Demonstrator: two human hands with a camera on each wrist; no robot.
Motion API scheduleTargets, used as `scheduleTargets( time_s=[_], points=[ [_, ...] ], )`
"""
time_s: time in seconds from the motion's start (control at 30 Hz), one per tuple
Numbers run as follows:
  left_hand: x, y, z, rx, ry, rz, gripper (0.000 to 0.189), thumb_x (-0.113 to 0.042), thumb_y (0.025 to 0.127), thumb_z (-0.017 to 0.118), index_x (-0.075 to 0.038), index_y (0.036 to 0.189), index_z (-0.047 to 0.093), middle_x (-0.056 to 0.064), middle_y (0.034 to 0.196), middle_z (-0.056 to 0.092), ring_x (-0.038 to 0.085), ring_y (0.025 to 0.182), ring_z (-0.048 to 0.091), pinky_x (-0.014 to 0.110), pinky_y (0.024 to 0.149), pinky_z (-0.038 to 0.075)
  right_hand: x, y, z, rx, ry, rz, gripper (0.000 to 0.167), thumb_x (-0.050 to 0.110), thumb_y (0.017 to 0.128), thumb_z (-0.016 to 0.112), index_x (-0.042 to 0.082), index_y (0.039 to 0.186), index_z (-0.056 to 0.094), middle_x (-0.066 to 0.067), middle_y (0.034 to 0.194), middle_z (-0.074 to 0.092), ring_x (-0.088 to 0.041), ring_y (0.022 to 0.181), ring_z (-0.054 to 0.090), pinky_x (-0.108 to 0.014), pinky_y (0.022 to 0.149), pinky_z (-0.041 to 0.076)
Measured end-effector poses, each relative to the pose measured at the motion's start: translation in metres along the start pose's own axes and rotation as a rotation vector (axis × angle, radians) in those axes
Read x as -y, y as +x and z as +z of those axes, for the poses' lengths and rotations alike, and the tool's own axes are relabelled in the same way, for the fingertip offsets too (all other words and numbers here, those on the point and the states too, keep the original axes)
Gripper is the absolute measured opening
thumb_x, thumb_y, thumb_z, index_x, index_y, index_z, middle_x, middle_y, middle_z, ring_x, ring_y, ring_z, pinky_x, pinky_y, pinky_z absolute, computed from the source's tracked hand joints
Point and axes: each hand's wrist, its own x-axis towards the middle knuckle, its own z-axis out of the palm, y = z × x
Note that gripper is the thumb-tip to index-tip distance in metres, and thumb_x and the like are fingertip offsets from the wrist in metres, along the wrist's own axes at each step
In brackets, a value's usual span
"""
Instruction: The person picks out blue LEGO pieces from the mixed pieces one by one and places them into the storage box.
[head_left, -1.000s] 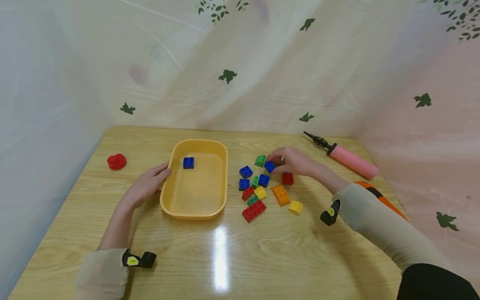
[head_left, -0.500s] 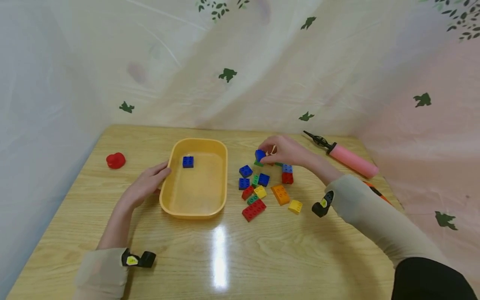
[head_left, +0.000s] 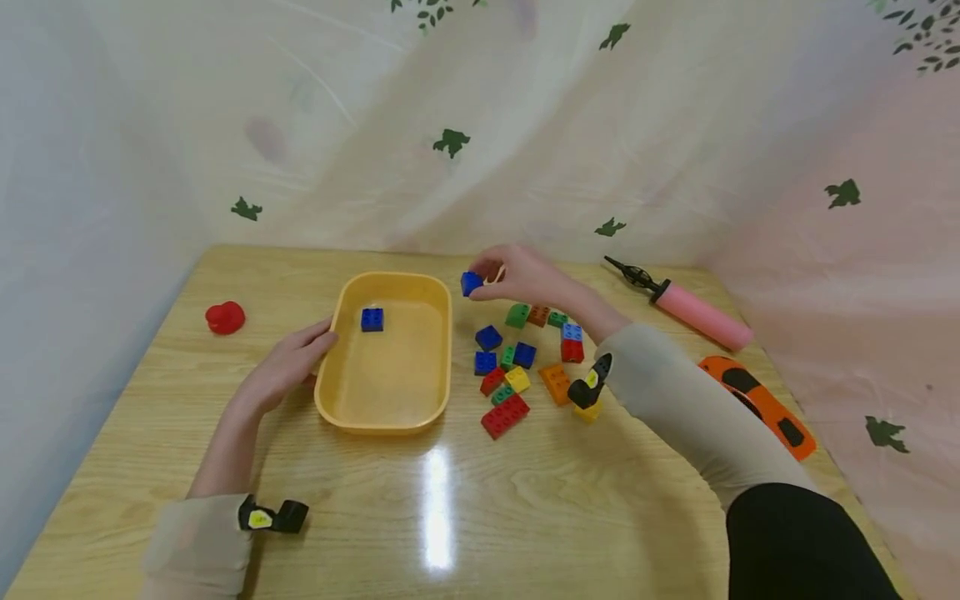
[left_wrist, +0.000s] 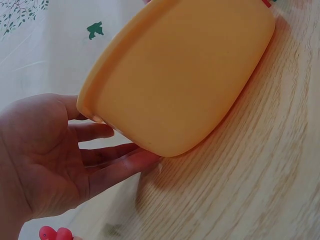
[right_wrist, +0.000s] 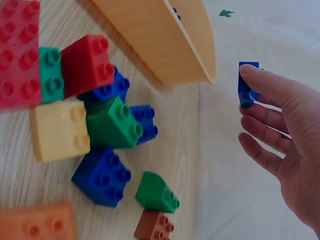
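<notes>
My right hand (head_left: 517,273) pinches a blue building block (right_wrist: 247,85) between thumb and fingertips, raised beside the far right corner of the yellow plastic bin (head_left: 386,427). My left hand (head_left: 288,362) holds the bin's left side; in the left wrist view one digit goes over the rim and the other fingers lie against the outer wall. Inside the bin, toward the back left, sits another blue block (head_left: 372,320). To the bin's right lie loose blocks, among them a long red block (head_left: 506,416), an orange block (head_left: 556,383) and a green block (right_wrist: 157,192).
At the right of the wooden table (head_left: 360,517) lie a pink hand pump (head_left: 705,317) with a black nozzle and an orange toy car (head_left: 757,404), partly behind the right sleeve. A small red toy (head_left: 225,317) sits at the far left. A patterned curtain (head_left: 337,125) hangs behind the table.
My right hand has lifted the blue block from the pile and carried it left toward the bin, uncovering the green and brown blocks. The left hand stays on the bin.
</notes>
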Motion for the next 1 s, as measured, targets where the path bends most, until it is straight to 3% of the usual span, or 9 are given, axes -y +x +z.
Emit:
scheduleTargets(
  time_s=[0.6, 0.73, 1.0],
  points=[
    [0.0, -0.004, -0.002, -0.004, 0.005, 0.014, 0.069, -0.047, 0.112, 0.032, -0.007, 0.165, 0.016, 0.029, 0.166, 0.028, 0.041, 0.132, 0.054, 0.041, 0.094, 0.061, 0.031, 0.053, 0.031, 0.049, 0.03, -0.039, 0.037, 0.028, 0.088, 0.084, 0.008, 0.118, 0.074, -0.006, 0.109, 0.077, -0.019, 0.099, 0.068, -0.031, 0.089, 0.058],
    [-0.001, -0.003, -0.002, 0.003, -0.002, 0.019, 0.069, -0.048, 0.111, 0.032, -0.008, 0.165, 0.016, 0.029, 0.166, 0.029, 0.041, 0.133, 0.054, 0.042, 0.095, 0.06, 0.034, 0.058, 0.04, 0.041, -0.011, -0.048, 0.039, 0.028, 0.088, 0.084, 0.007, 0.119, 0.074, -0.007, 0.11, 0.077, -0.018, 0.099, 0.07, -0.03, 0.09, 0.058],
    [-0.002, 0.0, -0.001, 0.008, -0.006, 0.024, 0.068, -0.047, 0.112, 0.032, -0.007, 0.165, 0.017, 0.03, 0.164, 0.031, 0.039, 0.13, 0.056, 0.04, 0.093, 0.061, 0.043, 0.065, 0.054, 0.049, -0.224, -0.1, 0.037, 0.036, 0.09, 0.081, 0.011, 0.117, 0.075, -0.002, 0.107, 0.076, -0.016, 0.096, 0.065, -0.03, 0.09, 0.055]
  ],
)
